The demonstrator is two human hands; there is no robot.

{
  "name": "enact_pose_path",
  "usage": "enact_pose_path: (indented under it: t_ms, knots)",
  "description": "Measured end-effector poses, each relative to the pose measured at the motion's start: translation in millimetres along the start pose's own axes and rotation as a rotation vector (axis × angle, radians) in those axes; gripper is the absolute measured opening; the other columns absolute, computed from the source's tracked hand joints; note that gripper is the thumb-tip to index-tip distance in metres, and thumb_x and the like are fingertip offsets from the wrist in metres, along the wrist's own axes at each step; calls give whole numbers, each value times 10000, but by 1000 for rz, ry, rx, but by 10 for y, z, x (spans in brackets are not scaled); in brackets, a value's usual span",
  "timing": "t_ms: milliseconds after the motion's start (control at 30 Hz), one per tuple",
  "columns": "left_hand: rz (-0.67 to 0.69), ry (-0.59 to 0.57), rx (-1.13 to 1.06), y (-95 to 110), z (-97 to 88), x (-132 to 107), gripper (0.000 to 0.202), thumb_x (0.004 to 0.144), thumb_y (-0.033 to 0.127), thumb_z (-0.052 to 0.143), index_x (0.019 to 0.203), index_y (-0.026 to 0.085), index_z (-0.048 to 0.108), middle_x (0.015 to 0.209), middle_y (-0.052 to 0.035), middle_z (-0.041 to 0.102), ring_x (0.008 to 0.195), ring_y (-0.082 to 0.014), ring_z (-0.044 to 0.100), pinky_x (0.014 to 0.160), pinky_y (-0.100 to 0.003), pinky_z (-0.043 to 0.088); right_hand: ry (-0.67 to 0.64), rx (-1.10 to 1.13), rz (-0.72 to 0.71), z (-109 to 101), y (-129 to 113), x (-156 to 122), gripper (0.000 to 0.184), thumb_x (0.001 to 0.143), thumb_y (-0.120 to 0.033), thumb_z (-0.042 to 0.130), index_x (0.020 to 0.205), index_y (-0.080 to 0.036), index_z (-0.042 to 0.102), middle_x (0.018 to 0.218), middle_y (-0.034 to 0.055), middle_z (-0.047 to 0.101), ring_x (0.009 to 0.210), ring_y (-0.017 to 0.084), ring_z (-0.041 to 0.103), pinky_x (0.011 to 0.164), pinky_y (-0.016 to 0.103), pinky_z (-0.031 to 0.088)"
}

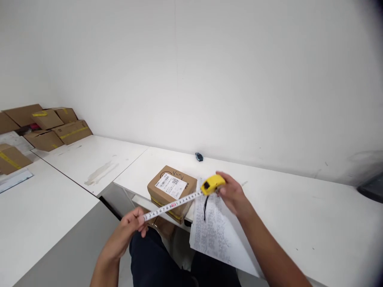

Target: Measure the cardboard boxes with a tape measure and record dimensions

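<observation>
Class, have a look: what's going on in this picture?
A person stretches a tape across a cardboard box at the edge of a white table. The right hand holds the yellow tape measure case; the left hand pinches the tape's free end. A printed sheet lies beside the box.

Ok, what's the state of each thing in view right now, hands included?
tape measure: pulled out, stretched between both hands.
left hand: pinching its free end.
right hand: closed on its yellow case.
small box: shut, label up, at the table edge.
printed sheet: unfolded, overhanging the table edge.
far boxes: piled, yellow-taped.
</observation>
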State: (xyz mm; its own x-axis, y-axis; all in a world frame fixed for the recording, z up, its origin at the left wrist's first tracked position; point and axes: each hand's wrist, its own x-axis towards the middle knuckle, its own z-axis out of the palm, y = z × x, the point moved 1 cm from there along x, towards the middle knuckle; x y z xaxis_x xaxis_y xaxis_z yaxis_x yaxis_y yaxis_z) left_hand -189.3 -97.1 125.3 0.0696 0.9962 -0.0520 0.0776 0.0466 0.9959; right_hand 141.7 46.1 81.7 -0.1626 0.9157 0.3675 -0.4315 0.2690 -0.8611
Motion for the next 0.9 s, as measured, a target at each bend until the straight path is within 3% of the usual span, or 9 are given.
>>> enact_pose_path:
  t_ms: [67,133,233,367,500,733,900]
  knots:
    - [-5,0,-24,-108,127,-65,390,810,505,666,690,190,470,570,28,537,573,-108,449,597,-233,352,-36,218,82,-50,62,593,425,646,-281,795,1056,-302,686,941,-3,685,779,152,628,661,276,524]
    - [-9,91,-60,-193,222,-19,377,795,479,697,707,187,474,584,40,522,561,-92,442,580,-216,353,-41,353,178,-10,215,1083,378,629,-222,767,989,-301,686,845,-38,671,657,107,584,614,245,499]
    - [-48,221,-227,-279,307,141,396,782,494,699,696,189,461,603,51,492,527,-75,420,522,-196,350,-77,379,324,182,531,1420,347,640,-198,736,972,-275,670,767,-50,650,562,88,529,519,213,442]
    - [-110,271,-283,-302,441,334,449,728,539,721,647,187,454,553,56,465,470,-62,378,450,-179,302,-172,362,369,434,816,1286,402,643,-247,778,1029,-260,666,777,-32,651,582,99,544,524,224,448]
    - [-56,358,-128,-293,557,446,510,719,618,678,591,193,428,492,59,434,443,-67,342,431,-188,271,-175,375,355,451,853,1070,446,668,-293,804,1090,-287,661,789,-46,645,555,76,514,526,212,439]
    - [-41,466,26,-333,507,597,535,734,697,566,571,218,393,467,55,418,459,-102,354,477,-230,291,-142,249,334,274,694,1001,494,655,-309,839,1122,-289,679,797,-41,655,559,64,502,536,210,424]
    - [31,642,442,-249,497,602,493,812,639,504,589,220,372,525,50,422,531,-131,381,526,-244,271,-130,141,144,373,344,936,449,689,-335,822,1118,-298,696,897,-21,677,620,71,526,594,222,455]
